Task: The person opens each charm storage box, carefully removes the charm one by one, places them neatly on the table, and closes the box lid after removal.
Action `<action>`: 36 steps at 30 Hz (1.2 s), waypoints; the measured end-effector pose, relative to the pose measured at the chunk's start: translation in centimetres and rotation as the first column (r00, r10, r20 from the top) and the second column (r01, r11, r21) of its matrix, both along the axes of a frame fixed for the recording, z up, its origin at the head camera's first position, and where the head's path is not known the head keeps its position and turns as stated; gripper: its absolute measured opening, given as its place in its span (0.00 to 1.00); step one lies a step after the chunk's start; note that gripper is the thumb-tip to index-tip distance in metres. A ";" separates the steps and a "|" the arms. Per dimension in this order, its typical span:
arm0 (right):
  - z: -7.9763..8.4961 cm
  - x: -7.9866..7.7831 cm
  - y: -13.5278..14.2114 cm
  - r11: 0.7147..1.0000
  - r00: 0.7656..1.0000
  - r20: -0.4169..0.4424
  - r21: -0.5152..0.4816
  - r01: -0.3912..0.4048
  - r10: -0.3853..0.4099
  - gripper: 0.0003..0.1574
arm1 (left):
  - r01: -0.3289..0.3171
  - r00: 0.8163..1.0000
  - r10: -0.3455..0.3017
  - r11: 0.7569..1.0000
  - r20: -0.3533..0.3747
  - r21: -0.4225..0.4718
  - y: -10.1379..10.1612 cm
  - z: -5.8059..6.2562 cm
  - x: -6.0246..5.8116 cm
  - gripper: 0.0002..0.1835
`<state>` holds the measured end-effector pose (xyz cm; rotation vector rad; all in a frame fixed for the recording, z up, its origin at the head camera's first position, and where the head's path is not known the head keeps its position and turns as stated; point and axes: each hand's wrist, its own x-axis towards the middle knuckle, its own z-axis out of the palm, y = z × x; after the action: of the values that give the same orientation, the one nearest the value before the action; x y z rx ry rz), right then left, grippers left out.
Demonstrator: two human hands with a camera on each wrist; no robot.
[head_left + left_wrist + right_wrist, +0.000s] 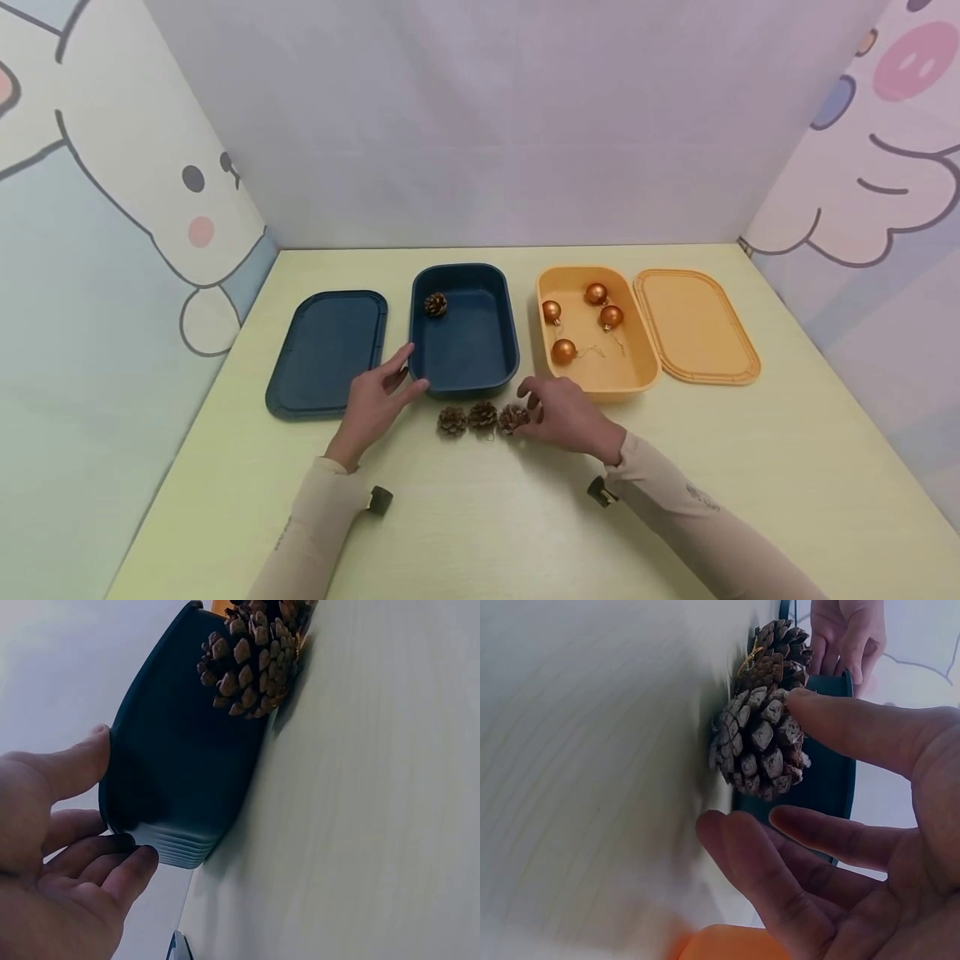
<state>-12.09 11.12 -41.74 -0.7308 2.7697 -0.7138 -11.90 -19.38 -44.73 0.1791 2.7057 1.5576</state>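
Note:
Three brown pine cones stand in a row on the table before the dark blue bin (465, 390): a left one (452, 422), a middle one (483, 415) and a right one (513, 418). Another pine cone (436, 305) lies inside that bin. My right hand (564, 417) reaches round the right cone; in the right wrist view its thumb (847, 724) is at the cone (761, 742), while the other fingers stay apart from it. With thumb and fingers spread, my left hand (375, 408) rests at the near left corner of the blue bin (180, 735).
A yellow bin (637, 367) holding several copper-coloured ball ornaments (611, 317) stands to the right. Its yellow lid (697, 325) lies beside it. On the left lies a dark blue lid (327, 354). Cartoon-printed side walls and a plain back wall (510, 125) enclose the table.

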 end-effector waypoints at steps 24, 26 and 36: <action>1.0 -0.1 -0.3 0.999 0.999 -0.050 0.038 0.009 -0.007 0.29 | 0.006 1.000 -0.006 1.000 -0.011 0.026 -0.1 0.0 0.0 0.39; 1.4 -0.1 -0.4 0.999 0.999 -0.054 0.042 0.006 -0.004 0.29 | 0.005 1.000 -0.005 1.000 -0.009 0.026 -0.1 -0.1 0.0 0.39; 3.8 -0.4 -0.6 0.999 0.995 -0.099 0.050 -0.021 0.025 0.25 | 0.002 1.000 -0.002 1.000 -0.012 0.019 0.0 0.0 0.1 0.39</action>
<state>-12.49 10.48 -37.92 -0.8085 2.8519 -0.6197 -11.82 -19.41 -44.74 0.1915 2.6990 1.5878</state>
